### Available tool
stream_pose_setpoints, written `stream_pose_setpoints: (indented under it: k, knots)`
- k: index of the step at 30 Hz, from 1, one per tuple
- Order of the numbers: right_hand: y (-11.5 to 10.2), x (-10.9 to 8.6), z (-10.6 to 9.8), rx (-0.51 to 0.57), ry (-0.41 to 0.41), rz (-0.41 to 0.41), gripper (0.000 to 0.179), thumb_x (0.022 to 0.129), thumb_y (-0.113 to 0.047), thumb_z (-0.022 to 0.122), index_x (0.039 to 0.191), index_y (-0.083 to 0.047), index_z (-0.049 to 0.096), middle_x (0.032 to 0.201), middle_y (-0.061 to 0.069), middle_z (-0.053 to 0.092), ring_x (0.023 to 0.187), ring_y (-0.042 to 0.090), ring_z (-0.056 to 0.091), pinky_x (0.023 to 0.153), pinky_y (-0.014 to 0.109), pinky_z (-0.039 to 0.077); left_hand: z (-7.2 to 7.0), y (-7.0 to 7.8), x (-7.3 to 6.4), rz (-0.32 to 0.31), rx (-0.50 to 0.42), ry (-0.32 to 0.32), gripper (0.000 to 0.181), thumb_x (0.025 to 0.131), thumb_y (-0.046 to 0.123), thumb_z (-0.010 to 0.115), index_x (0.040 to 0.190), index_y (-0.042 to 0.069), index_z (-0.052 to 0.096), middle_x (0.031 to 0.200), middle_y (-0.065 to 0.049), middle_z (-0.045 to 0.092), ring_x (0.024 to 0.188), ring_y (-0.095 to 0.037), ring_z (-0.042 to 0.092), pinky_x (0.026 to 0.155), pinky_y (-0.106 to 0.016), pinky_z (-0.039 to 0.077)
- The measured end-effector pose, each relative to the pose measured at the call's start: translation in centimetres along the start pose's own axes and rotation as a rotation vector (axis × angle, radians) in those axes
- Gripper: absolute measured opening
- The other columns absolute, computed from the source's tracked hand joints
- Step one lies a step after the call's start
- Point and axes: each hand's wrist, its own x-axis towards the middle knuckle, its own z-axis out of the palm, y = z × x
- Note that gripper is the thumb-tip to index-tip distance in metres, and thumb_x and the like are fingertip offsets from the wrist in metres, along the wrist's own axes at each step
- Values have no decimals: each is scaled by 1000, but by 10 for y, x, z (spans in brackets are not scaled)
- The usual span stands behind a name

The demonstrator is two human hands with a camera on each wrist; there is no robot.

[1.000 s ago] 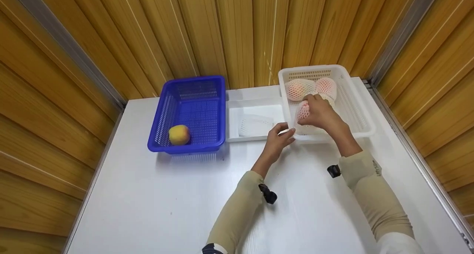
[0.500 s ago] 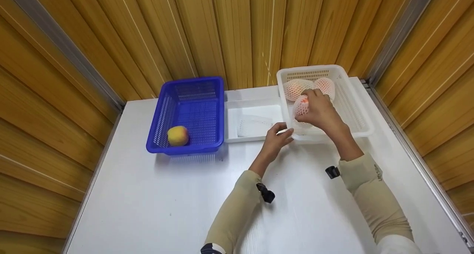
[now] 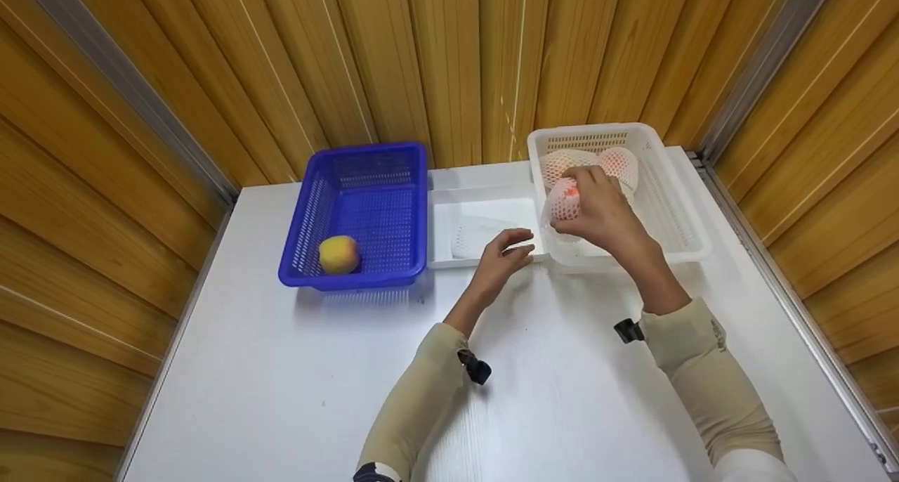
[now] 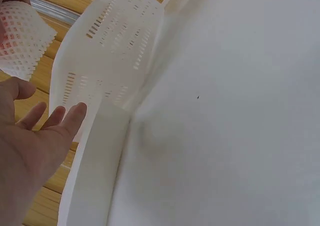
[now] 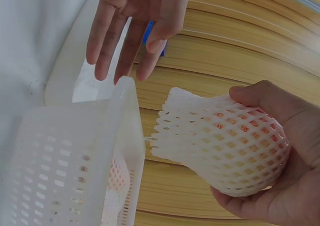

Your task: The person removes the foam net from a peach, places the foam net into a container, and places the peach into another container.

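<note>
My right hand (image 3: 611, 211) grips a round fruit in a white foam net (image 5: 240, 146), thumb on one side and fingers on the other. Red and yellow skin shows through the mesh, and the net's loose frilled end points toward the left hand. In the head view this fruit is over the near left part of the white basket (image 3: 695, 222). My left hand (image 3: 495, 268), fingers spread and holding nothing, is over the front edge of the shallow white tray (image 3: 449, 264), left of the basket. More netted fruits (image 3: 619, 164) lie at the basket's back.
A blue basket (image 3: 351, 281) stands left of the tray, with one bare yellow-red fruit (image 3: 339, 255) in its front left corner. An empty foam net (image 3: 477, 236) lies in the tray. Wooden panels (image 3: 449, 67) close off the table's back and sides.
My right hand has raised the netted fruit and brought it slightly left, toward the basket's rim. My left hand has let go of the basket's corner and moved left.
</note>
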Motion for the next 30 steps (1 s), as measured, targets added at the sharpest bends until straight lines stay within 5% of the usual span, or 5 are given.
stream_pose_setpoints:
  k: [12, 25, 30]
  knots:
    - [-18, -6, 15, 72, 12, -53, 81, 73, -19, 90, 140, -1, 47, 138, 23, 48, 116, 42, 47, 96, 57, 47, -32, 13, -20, 92, 25, 4, 38, 100, 1, 57, 137, -7, 52, 143, -25, 51, 133, -41, 53, 105, -37, 52]
    - [-32, -18, 50, 219, -44, -102, 82, 74, -27, 92, 137, -3, 47, 133, 15, 50, 111, 31, 56, 93, 46, 53, -67, 12, -52, 91, 267, 34, 36, 98, 1, 57, 133, -2, 58, 139, -20, 57, 131, -45, 52, 107, -44, 49]
    - [-37, -24, 67, 260, -51, -106, 80, 74, -27, 92, 137, -4, 48, 132, 14, 52, 110, 30, 58, 90, 45, 55, -76, 15, -66, 128, 479, 17, 37, 96, -1, 59, 133, -5, 57, 137, -22, 59, 132, -42, 52, 114, -49, 42]
